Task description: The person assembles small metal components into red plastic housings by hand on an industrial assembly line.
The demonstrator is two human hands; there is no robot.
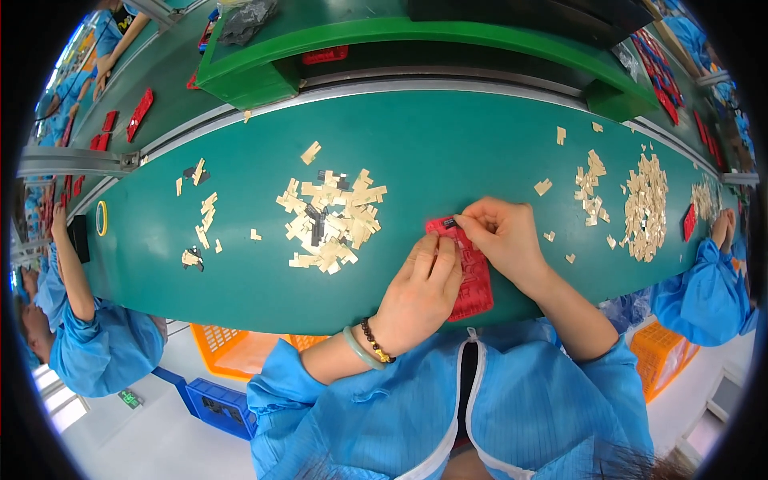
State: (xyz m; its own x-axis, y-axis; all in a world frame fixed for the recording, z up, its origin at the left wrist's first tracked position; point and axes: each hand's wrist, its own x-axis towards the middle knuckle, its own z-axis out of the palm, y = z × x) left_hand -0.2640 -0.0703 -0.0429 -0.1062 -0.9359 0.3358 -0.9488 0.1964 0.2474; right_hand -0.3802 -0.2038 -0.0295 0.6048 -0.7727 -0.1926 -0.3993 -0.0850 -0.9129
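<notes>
A red moulded plastic panel, rectangular with raised details, lies on the green bench top in front of me. My left hand rests over its left side, fingers closed on the edge and holding it down. At the panel's far end my right hand pinches a small black piece between thumb and fingertips, against the red surface. Left of the panel is a loose heap of cream L-shaped pieces, with some black ones among them.
More cream pieces lie in a dense pile on the right and in scattered groups. A green shelf spans the far side. Orange crates stand below the near edge. Co-workers in blue sleeves sit at both sides. A yellow tape roll lies far left.
</notes>
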